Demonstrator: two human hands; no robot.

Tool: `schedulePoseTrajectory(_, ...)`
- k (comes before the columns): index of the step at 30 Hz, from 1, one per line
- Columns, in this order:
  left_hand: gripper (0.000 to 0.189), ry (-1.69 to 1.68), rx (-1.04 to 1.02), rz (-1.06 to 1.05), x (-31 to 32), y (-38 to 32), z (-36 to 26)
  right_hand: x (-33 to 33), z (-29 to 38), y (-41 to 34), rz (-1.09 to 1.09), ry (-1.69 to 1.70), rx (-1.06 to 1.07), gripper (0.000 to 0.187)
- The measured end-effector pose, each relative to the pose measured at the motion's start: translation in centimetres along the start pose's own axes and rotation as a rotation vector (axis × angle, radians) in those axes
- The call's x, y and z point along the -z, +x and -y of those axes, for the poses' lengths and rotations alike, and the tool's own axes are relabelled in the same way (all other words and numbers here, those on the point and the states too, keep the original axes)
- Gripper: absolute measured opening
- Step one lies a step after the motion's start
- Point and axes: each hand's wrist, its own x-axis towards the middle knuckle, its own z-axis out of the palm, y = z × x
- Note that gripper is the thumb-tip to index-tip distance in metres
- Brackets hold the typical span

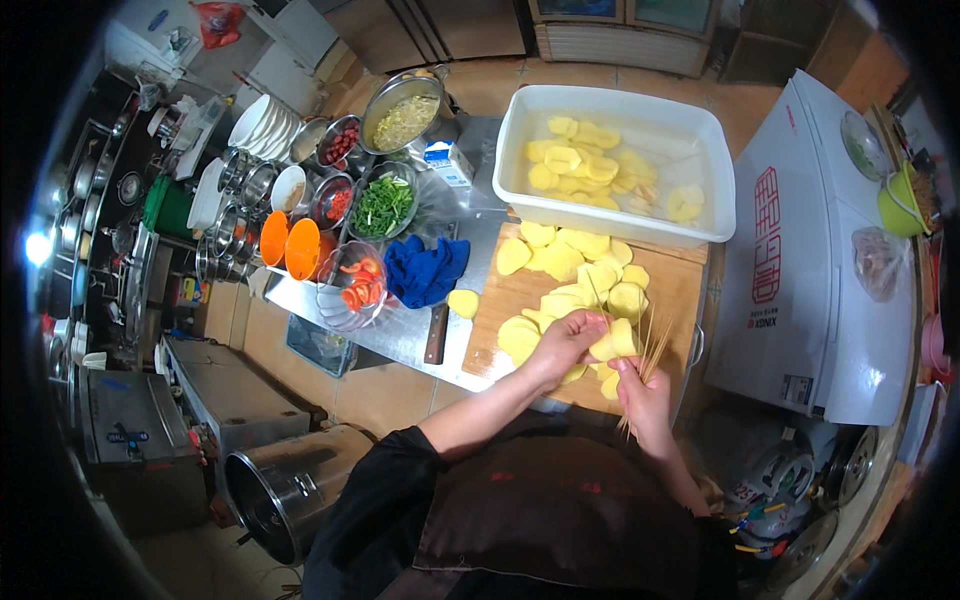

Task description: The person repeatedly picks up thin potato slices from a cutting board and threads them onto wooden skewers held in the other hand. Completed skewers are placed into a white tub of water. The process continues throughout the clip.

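Note:
My left hand (574, 343) grips a folded potato slice (616, 340) from its left side, above a wooden cutting board (485, 341). On the other side, my right hand (646, 394) holds a bundle of thin wooden skewers (656, 346) and touches the lower edge of the same slice. A single skewer rises near my left fingertips; whether it pierces the slice I cannot tell. Many flat yellow potato slices (562, 261) lie overlapping on the board around my hands. Behind the board, a white plastic tub (615, 217) contains more slices in water.
Left of the board are a knife handle (436, 335), a lone slice (463, 303), a blue cloth (426, 270), a bowl of tomato pieces (328, 300) and a bowl of chopped greens (382, 201). Orange cups (302, 249) stand farther left. A white chest freezer (795, 262) is at the right.

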Motion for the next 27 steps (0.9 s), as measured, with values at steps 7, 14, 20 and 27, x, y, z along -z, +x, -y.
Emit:
schedulePoseTrajectory(7, 0.038, 1.057, -0.618, -0.539, 11.6, 8.5, -3.0, 1.5, -0.5, 0.1, -0.055, -0.044, 0.098, 0.013)
schedulePoseTrajectory(14, 0.041, 1.472, -0.288, -0.314, 16.1, 9.8, -4.3, 1.8, -1.0, -1.1, -0.015, -0.136, 0.056, 0.006)
schedulePoseTrajectory(20, 0.023, 0.395, -0.168, -0.280, 11.5, 5.4, -4.2, 1.4, -1.2, -1.5, 0.126, -0.160, 0.053, 0.012)
schedulePoseTrajectory(27, 0.016, -0.104, -0.107, -0.231, 6.9, 1.1, -5.4, 0.5, -1.1, -1.6, 0.182, -0.241, 0.119, 0.019)
